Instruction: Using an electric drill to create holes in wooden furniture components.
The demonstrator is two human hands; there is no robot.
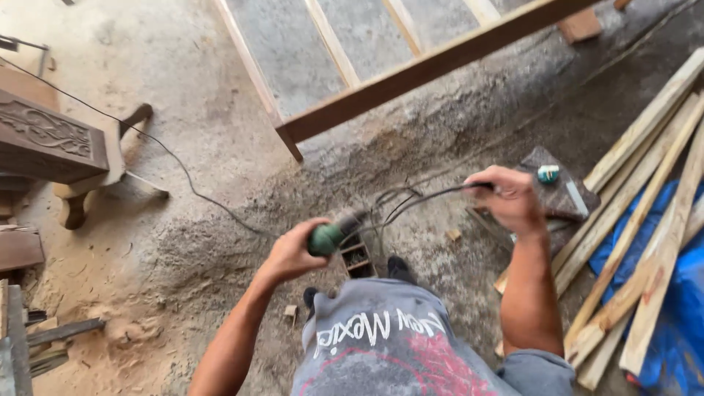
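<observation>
My left hand [293,253] grips the green handle of a power tool [328,237], held in front of my body. A black cable [411,202] runs from the tool's end to my right hand [510,199], which is closed on it and holds it out to the right. The tool's working end is hidden behind my left hand. Below the tool a small dark box [358,259] sits on the dusty floor near my feet.
A wooden frame [411,73] with slats lies at the top. Several wooden planks [645,213] lie at the right over a blue tarp [682,293]. A carved wooden furniture piece [51,139] stands at the left. Sawdust covers the concrete floor. A thin wire [169,158] crosses the floor.
</observation>
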